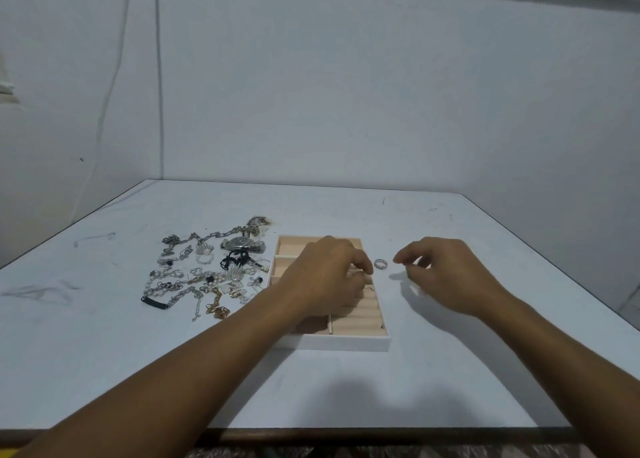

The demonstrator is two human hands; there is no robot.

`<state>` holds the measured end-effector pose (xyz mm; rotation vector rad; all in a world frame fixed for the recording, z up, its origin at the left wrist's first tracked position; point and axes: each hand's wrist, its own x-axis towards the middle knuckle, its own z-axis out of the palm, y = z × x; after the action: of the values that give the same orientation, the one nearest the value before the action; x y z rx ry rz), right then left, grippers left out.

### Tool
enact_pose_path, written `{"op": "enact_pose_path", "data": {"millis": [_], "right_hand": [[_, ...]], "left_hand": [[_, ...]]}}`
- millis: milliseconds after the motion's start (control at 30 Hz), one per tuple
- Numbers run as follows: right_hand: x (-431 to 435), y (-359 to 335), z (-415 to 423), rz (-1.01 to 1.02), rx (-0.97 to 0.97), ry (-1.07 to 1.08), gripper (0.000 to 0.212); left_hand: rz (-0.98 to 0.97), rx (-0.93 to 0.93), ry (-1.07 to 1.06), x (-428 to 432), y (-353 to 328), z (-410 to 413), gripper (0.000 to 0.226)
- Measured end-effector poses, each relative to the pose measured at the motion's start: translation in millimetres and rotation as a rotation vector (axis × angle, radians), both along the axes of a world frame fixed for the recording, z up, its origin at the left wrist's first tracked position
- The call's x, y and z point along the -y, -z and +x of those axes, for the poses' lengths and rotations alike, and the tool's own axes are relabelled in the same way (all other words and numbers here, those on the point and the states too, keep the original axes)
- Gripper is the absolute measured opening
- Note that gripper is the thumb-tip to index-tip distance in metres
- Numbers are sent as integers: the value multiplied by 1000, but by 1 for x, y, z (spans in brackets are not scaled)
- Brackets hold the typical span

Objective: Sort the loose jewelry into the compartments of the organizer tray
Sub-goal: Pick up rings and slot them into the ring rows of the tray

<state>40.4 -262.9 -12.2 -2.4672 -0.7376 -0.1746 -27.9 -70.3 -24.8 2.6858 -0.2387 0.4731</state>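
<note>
In the head view the organizer tray (346,341) lies at the centre of the worktop (450,353), and its visible compartments look empty. The loose jewelry (204,274) is heaped just left of it, so I judge nearly all the sorting is not yet done. One ring (380,263) lies right of the tray. The left hand (325,274) curls over the tray; if it pinches something I cannot tell. The right hand (446,274) hovers loosely curled, holding nothing.

Head view: I look forward and down across the table (86,319).
Framing: organizer tray (332,342) just below centre, close.
</note>
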Motion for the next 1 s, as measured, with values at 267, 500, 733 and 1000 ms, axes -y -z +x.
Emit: {"op": "enact_pose_path", "data": {"millis": [267,500,733,1000], "right_hand": [[35,-4,18,28,-34,144,23],[36,11,22,-19,-115,160,18],[34,18,30,-40,-165,139,24],[38,23,36,-120,-187,62,18]], "left_hand": [[149,-58,11,34,-3,38,25],[358,-109,-77,43,1,62,28],[482,-206,-144,49,5,71,19],[503,-162,-177,53,12,77,5]]}}
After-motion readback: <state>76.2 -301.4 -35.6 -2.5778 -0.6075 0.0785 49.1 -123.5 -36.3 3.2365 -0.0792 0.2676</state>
